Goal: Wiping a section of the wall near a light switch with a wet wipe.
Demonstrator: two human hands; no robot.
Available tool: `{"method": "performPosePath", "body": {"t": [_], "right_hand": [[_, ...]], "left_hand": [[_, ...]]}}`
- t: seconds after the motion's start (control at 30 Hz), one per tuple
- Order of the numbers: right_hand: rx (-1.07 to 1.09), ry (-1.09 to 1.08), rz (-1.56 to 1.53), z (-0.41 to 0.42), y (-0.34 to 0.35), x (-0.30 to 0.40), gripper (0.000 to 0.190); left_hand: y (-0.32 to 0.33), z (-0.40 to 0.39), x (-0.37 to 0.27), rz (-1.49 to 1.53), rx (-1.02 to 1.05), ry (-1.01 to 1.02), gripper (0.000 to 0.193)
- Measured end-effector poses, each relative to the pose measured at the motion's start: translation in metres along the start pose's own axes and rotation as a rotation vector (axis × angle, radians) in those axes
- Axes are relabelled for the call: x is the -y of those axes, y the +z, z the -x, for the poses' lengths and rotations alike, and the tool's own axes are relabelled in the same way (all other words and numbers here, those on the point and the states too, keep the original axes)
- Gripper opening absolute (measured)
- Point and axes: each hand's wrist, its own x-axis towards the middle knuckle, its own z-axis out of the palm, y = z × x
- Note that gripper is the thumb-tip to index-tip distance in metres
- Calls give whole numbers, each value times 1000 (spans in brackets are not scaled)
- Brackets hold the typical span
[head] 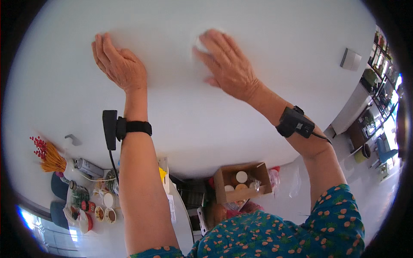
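Observation:
A pale wall (174, 106) fills the upper part of the view. My left hand (121, 64) is raised at the wall, its side near the surface, fingers loosely curled, with nothing seen in it. To its right my right hand (226, 61) lies against the wall, somewhat blurred, with its back towards me. A small white item (201, 44) shows between its thumb side and fingers; its kind is not clear, and most of it is hidden under the fingers. Black strapped devices with cables sit on both forearms.
A white wall switch (351, 59) is at the right. Low down, a cardboard box (242, 193) holds round-lidded containers. At the lower left, a table bears bowls (110, 215), a glass jar (79, 195) and a vase with orange stalks (53, 158). Shelves (384, 74) stand far right.

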Motion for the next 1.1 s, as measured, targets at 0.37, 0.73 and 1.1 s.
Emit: {"method": "performPosePath", "body": {"t": [0.37,0.73,1.1], "right_hand": [[403,-69,54,59,24,31,76],[443,-73,172,135,15,-24,72],[-85,493,132,142,-27,-51,85]], "left_hand": [[-3,0,-4,-6,49,-39,46],[-2,0,-3,13,36,-37,47],[-3,-2,-9,-4,25,-41,44]]}}
